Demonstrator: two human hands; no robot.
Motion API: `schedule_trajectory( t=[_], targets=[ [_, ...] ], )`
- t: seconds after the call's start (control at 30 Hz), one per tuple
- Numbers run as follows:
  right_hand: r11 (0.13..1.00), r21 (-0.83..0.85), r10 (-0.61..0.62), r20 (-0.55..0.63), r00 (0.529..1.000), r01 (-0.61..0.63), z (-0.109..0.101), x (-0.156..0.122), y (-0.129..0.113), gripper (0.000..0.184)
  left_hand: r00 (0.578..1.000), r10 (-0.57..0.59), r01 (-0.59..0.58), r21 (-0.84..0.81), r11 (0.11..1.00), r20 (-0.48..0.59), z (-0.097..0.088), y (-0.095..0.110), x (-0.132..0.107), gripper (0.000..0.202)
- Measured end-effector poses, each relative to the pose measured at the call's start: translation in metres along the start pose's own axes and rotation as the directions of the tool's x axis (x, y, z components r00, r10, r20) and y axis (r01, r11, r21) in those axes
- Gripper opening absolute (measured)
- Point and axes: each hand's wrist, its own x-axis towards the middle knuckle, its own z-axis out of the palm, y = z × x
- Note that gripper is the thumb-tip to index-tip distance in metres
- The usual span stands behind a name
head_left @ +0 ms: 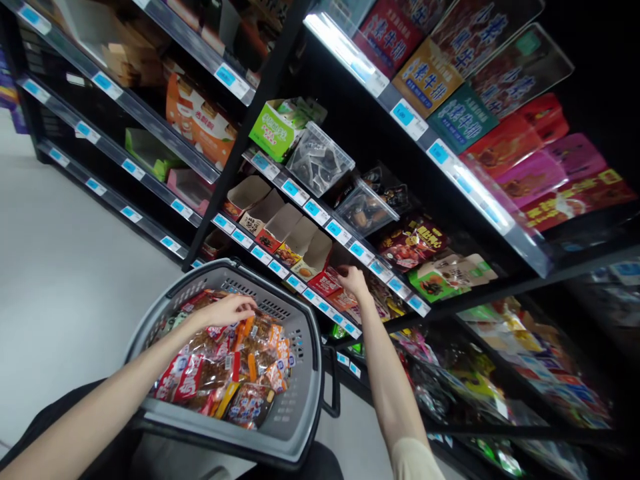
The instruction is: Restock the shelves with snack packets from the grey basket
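Observation:
A grey shopping basket [300, 373] sits low in front of me, filled with several small snack packets [235, 373] in red, orange and clear wrappers. My left hand [227, 311] rests on top of the packets inside the basket, fingers curled down onto them. My right hand [353, 279] reaches out to the store shelf and touches a red snack box [325, 281] on the shelf edge. Its fingers are bent against the goods; what they hold, if anything, is hidden.
Tall black store shelves [320, 220] with blue price tags run across the view, stocked with cardboard display boxes [280, 227], clear plastic bins [320, 159] and coloured packets. A pale floor [65, 280] lies at the left. The basket's black handle [333, 387] hangs at its right side.

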Motion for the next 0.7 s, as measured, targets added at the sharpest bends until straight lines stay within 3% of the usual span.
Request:
schedule_trajectory(
  t=[0.2,0.37,0.53,0.7],
  targets=[
    [0.993,-0.12,0.008,0.175,0.984,0.014,0.005,0.022,-0.016,0.058,0.999,-0.008,0.002,0.185,0.983,0.034,-0.004,-0.007,0.0,0.031],
    [0.995,-0.097,-0.003,0.281,0.96,0.032,0.0,0.031,-0.015,0.063,0.996,-0.056,0.009,0.546,0.838,0.07,-0.006,-0.017,-0.007,0.027],
    [0.99,-0.031,-0.126,0.271,0.954,0.139,-0.011,0.037,0.005,0.062,0.993,-0.099,0.03,0.655,0.755,0.069,-0.005,-0.018,-0.01,0.026],
    [0.985,0.02,-0.17,0.229,0.958,0.17,-0.007,0.037,0.01,0.063,0.99,-0.139,0.08,0.724,0.685,0.023,-0.007,-0.019,-0.011,0.026]
  ],
)
